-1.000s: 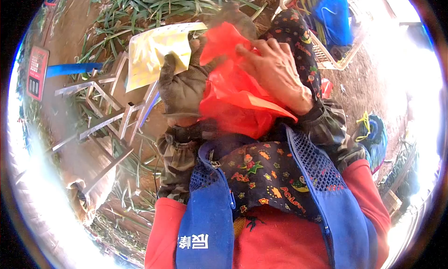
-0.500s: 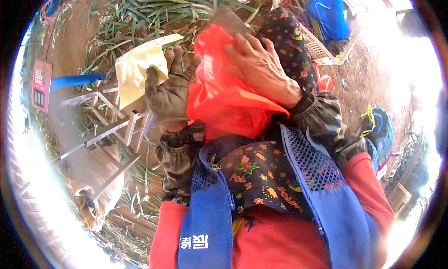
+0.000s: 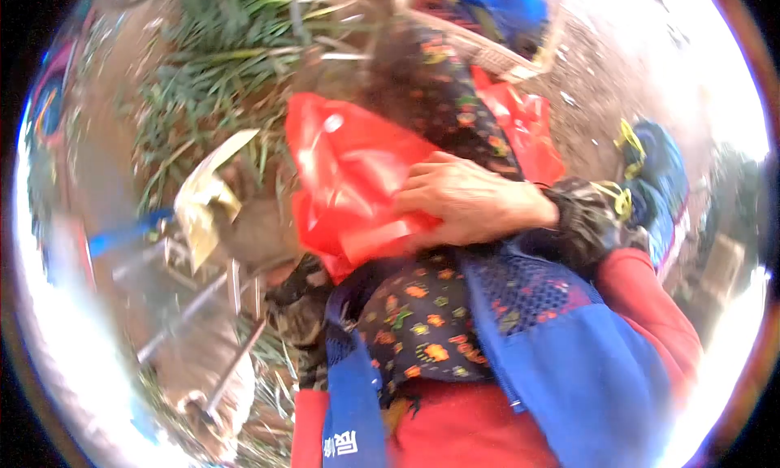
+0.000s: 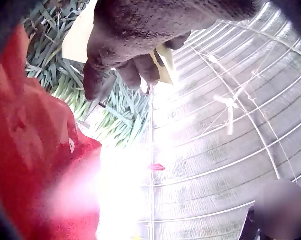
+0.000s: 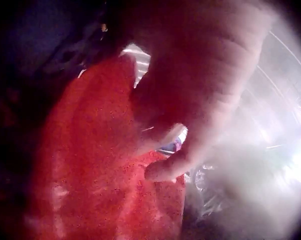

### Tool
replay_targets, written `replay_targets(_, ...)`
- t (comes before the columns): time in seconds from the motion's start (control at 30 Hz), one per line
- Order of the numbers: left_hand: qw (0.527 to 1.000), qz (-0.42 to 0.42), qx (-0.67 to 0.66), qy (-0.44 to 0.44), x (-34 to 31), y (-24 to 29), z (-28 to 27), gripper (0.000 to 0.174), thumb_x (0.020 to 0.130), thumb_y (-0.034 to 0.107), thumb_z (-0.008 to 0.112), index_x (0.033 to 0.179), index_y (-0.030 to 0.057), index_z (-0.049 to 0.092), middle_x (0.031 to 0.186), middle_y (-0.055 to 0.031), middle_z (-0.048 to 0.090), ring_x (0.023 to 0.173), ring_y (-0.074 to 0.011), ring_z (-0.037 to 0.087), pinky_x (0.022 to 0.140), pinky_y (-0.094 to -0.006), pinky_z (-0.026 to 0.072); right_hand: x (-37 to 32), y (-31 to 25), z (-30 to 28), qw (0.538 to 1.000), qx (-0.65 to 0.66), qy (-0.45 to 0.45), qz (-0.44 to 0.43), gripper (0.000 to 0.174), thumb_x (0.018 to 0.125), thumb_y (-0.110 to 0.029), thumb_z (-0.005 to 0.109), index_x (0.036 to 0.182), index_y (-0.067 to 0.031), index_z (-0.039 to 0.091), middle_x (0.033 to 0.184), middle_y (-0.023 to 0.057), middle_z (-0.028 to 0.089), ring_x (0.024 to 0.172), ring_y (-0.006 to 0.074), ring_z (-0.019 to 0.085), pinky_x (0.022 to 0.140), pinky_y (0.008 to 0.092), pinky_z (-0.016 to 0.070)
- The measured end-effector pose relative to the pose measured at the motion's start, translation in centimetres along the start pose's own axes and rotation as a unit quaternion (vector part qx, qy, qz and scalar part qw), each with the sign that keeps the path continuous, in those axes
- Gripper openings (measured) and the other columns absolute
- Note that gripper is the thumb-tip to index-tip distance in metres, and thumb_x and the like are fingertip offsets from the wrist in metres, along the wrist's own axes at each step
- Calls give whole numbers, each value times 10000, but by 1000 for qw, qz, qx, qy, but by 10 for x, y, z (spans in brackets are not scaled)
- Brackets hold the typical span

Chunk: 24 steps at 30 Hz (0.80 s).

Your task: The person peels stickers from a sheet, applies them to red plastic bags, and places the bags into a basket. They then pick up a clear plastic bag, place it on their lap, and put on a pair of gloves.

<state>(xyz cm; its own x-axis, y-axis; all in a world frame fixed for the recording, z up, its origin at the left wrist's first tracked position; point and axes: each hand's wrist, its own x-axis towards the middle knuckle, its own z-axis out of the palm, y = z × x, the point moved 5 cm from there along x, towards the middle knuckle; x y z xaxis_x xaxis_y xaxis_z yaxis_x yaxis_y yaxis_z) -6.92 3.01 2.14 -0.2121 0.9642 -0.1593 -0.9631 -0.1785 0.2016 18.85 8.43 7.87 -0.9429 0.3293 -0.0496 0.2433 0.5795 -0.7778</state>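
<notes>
My bare right hand (image 3: 463, 196) grips the edge of a red plastic bag (image 3: 349, 167) over my lap. Close up in the right wrist view, the thumb and fingers bend onto the red bag (image 5: 90, 150). To the left, my gloved left hand (image 3: 260, 232) is blurred and holds a pale yellow sheet (image 3: 199, 216) that sticks up and curls. Gloved fingers (image 4: 130, 35) overlap the yellow sheet (image 4: 78, 37) in the left wrist view, with the red bag beside them. The bag's inside is hidden.
Long green leek-like stalks (image 3: 219, 78) lie on the ground ahead. Beyond my knee stand a cream crate (image 3: 455, 33) with a blue bag (image 3: 508, 9), and another red bag (image 3: 528, 127). A metal frame (image 3: 183, 314) is at the left, blue shoes (image 3: 650, 167) at the right.
The right hand has moved from lying flat over the bag to gripping its near edge. The bag has shifted left. The left hand and yellow sheet have moved left and down, and the view has turned.
</notes>
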Motion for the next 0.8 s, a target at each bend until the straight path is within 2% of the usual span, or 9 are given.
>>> replay_targets(0.07,999,-26,18,-9,2,-7,5,434,976,293,513,1208,-72,552,1288,-172,602,1334,-356,434,1160,-659,98,-6,20,4,992,-37,121,24,190,837,-257,664,877,-72,644,754,152,633,816,347,637,725,454,468)
replay_targets(0.13,998,43,-1,47,12,22,-29,438,969,272,521,1235,-76,539,1252,-183,623,1335,-348,438,1157,-667,72,-10,30,-20,966,108,172,160,203,850,-227,668,900,-33,644,725,180,628,715,308,644,661,429,482)
replay_targets(0.23,999,22,-36,24,10,12,-13,419,937,233,569,1227,-68,539,1267,-206,602,1337,-361,430,1169,-643,93,-31,57,-43,881,208,392,163,242,862,-203,688,991,-1,652,767,189,656,673,141,582,649,363,491)
replay_targets(0.33,999,-8,-46,7,8,6,-7,420,918,220,600,1222,-64,538,1322,-220,558,1341,-368,418,1178,-619,117,-56,108,-42,819,264,474,189,234,894,-195,678,1036,-9,680,767,9,652,723,69,534,637,285,470)
replay_targets(0.4,999,-33,-13,1,5,-8,8,438,922,280,606,1206,-51,566,1300,-201,586,1311,-343,468,1185,-599,100,-87,115,-61,773,251,549,196,233,913,-197,667,1055,-14,697,816,-42,635,717,68,538,634,252,457)
replay_targets(0.43,987,-8,-139,80,7,1,-6,448,928,300,602,1217,-42,577,1339,-198,558,1299,-350,476,1175,-599,126,-102,117,-67,744,265,561,247,223,924,-200,656,1048,-18,695,835,-42,643,711,60,552,628,237,452)
replay_targets(0.53,998,-50,-5,-31,3,-4,9,433,937,294,590,1213,-39,574,1307,-205,579,1270,-350,503,1166,-602,165,-168,179,-63,680,249,623,294,195,944,-216,635,1003,-40,694,776,-59,615,638,44,526,579,225,417)
replay_targets(0.63,997,78,22,9,9,10,-9,376,957,237,560,1193,-54,524,1218,-233,616,1223,-377,534,1122,-640,276,-243,240,-34,640,260,654,307,239,936,-186,638,1085,-2,677,857,-18,649,706,64,558,612,225,434)
replay_targets(0.8,998,47,-10,38,6,7,-9,385,945,239,567,1214,-35,545,1198,-211,642,1263,-361,517,1138,-651,232,-330,303,44,610,182,657,403,310,936,-188,637,1189,-10,656,970,16,692,792,112,616,709,267,489)
